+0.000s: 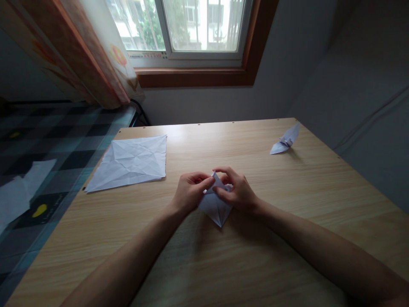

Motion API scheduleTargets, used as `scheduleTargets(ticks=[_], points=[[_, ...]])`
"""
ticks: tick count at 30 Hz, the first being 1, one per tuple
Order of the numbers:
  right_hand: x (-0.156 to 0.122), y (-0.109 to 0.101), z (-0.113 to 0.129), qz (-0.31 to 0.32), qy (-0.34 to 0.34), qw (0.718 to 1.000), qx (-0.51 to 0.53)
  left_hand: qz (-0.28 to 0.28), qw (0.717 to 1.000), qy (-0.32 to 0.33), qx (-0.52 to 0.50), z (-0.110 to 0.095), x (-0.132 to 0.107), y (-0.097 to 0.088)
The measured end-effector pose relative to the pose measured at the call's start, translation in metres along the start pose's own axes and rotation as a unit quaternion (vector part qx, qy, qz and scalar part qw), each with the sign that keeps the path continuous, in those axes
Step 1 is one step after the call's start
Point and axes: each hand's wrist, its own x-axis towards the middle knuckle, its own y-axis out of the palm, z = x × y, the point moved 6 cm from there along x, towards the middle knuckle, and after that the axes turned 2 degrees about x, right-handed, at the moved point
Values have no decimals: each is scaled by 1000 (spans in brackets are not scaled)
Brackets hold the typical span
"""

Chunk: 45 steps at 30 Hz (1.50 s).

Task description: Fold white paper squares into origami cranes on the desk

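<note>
Between my two hands is a small piece of folded white paper [218, 209], its lower point aimed toward me and its upper tip raised. My left hand [191, 189] pinches the upper left part of it between thumb and fingers. From the other side my right hand [238, 189] grips it, the index finger at the top tip and the thumb on the near face. Creases run down the lower part to the point. The fingers hide the paper's right and left edges in part.
On the wooden table [179, 264], a creased white sheet [137, 160] lies at the back left. A folded paper figure with wing-like points [285, 140] stands at the back right. Left of the table, white papers [19, 196] rest on a checked bed [73, 132]. A window [204, 30] is behind.
</note>
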Motion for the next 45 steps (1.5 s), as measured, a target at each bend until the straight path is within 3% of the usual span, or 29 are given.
scheduleTargets(ticks=[4,10,14,21,27,34,38,45], points=[[0,-2,-1,-39,-16,996,74,-10,1000,10,-4,0,0,-1],[2,2,-3,26,0,986,162,-14,1000,26,-5,0,1,-1],[1,2,-4,14,8,987,160,-25,998,49,0,-2,-1,-2],[2,-4,1,-60,9,991,118,-48,995,79,24,-6,-2,-3],[8,-2,-3,-65,69,988,126,-48,985,124,113,-14,-10,2],[9,-1,5,-61,84,991,89,-67,939,216,260,-31,-20,8],[10,4,1,-22,94,989,113,-51,952,201,226,-25,-17,8],[11,7,-8,3,125,970,211,-8,992,106,68,-7,-9,6]])
